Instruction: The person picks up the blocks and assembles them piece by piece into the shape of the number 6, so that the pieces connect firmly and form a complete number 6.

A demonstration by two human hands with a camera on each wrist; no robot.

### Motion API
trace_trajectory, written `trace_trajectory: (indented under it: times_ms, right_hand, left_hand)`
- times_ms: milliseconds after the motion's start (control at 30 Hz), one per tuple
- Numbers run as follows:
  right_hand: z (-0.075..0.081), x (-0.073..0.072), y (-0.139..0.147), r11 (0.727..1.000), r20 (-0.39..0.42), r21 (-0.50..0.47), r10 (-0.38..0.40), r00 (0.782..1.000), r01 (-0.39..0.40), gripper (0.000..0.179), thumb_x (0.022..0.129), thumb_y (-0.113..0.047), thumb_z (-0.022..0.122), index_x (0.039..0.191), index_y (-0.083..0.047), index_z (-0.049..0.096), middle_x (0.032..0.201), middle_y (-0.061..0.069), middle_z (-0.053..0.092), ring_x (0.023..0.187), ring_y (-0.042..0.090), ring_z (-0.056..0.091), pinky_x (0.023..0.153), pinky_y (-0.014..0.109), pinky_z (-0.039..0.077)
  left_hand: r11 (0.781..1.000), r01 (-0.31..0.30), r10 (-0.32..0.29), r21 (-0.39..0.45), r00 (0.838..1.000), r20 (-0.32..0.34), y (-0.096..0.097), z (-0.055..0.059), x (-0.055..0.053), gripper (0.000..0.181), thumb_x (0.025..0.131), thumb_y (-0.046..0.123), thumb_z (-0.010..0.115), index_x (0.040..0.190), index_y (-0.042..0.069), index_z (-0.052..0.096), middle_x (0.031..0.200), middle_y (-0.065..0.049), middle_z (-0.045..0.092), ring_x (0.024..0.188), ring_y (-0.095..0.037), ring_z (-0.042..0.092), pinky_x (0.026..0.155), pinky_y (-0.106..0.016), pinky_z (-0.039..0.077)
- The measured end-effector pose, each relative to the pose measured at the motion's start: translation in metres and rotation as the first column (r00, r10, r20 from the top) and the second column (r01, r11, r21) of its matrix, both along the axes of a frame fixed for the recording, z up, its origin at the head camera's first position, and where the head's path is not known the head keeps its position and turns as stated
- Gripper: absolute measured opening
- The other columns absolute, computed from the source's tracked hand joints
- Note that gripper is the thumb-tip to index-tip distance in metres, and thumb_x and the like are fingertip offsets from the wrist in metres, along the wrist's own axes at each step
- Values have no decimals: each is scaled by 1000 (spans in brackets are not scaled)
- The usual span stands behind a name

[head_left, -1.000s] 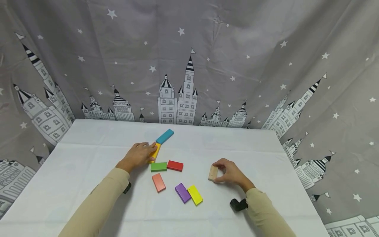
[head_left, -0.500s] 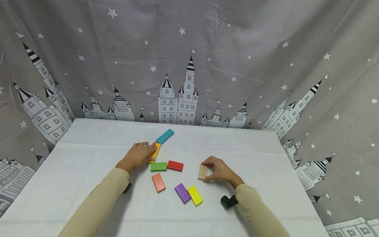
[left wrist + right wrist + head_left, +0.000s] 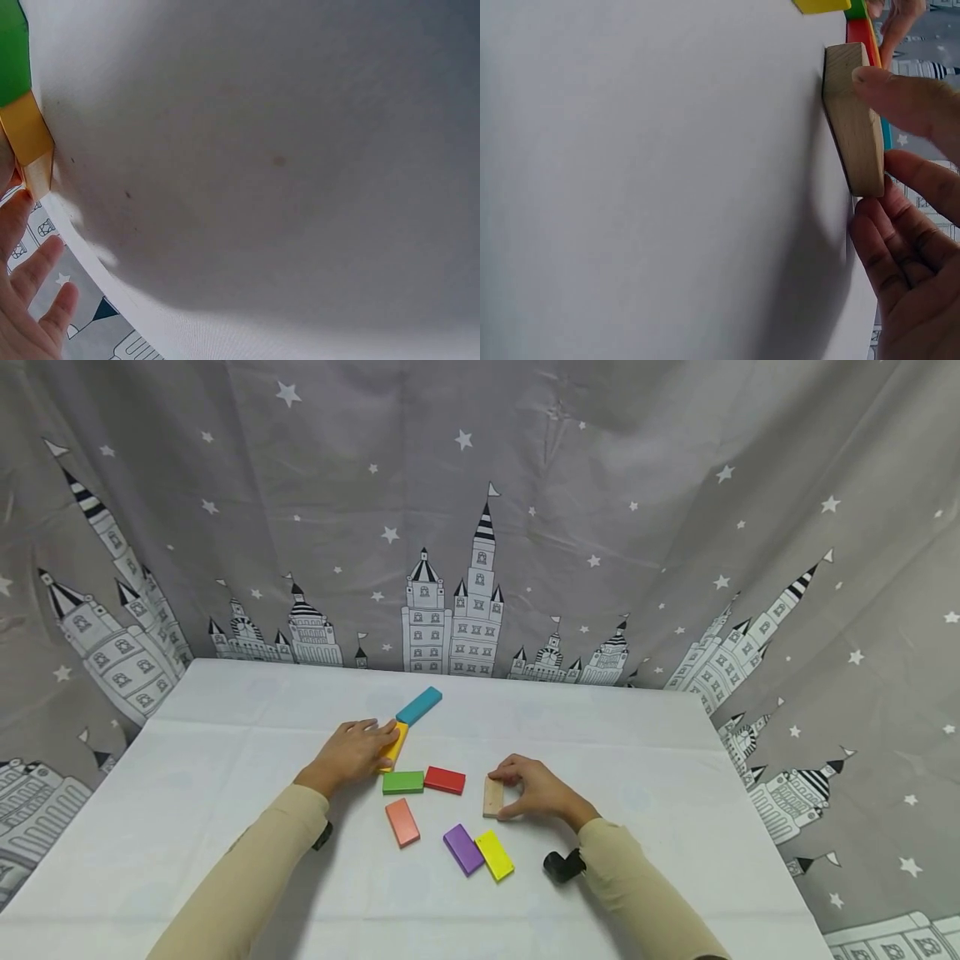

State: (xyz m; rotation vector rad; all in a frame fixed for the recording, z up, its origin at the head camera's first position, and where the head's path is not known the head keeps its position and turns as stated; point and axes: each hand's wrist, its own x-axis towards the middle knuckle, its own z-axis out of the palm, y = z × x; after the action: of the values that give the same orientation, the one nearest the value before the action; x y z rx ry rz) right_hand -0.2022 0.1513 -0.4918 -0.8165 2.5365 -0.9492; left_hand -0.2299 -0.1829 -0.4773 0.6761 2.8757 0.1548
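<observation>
My left hand (image 3: 351,757) pinches the orange-yellow block (image 3: 393,748) between thumb and fingers; part of it is hidden. In the left wrist view that block (image 3: 27,129) shows beside a green one. A blue block (image 3: 419,705) touches its far end, and a green block (image 3: 402,782) lies at its near end. My right hand (image 3: 542,790) grips a plain wooden block (image 3: 492,798) by its two ends, just right of the red block (image 3: 446,780) and apart from it. The right wrist view shows the thumb on one end of the wooden block (image 3: 851,124) and fingers at the other.
A salmon block (image 3: 402,823) lies in front of the green one. Closer to me, a purple block (image 3: 462,849) and a yellow block (image 3: 495,855) touch at an angle. All lie on a white-covered table (image 3: 225,710), with a grey castle-print curtain (image 3: 330,485) behind.
My right hand has moved left across the table with the wooden block, bringing it close to the red block. My left hand and the coloured blocks have stayed in place.
</observation>
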Motion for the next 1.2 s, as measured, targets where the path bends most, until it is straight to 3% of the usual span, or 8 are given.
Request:
trace_trajectory:
  times_ms: [700, 1200]
  right_hand:
    - [0, -2, -20, 999, -8, 3, 33, 999, -33, 48, 72, -18, 86, 116, -8, 68, 106, -3, 61, 95, 15, 54, 89, 29, 49]
    - [4, 3, -33, 998, 7, 56, 33, 999, -34, 51, 71, -23, 87, 116, -9, 68, 104, -4, 59, 92, 13, 52, 86, 25, 48]
  left_hand:
    - [1000, -5, 5, 3, 1000, 31, 0, -4, -4, 65, 91, 35, 63, 145, 7, 42, 152, -12, 36, 137, -42, 33, 110, -58, 25]
    - [1000, -6, 6, 5, 999, 32, -2, -3, -3, 64, 91, 34, 63, 145, 6, 42, 152, -12, 36, 136, -43, 33, 110, -59, 25]
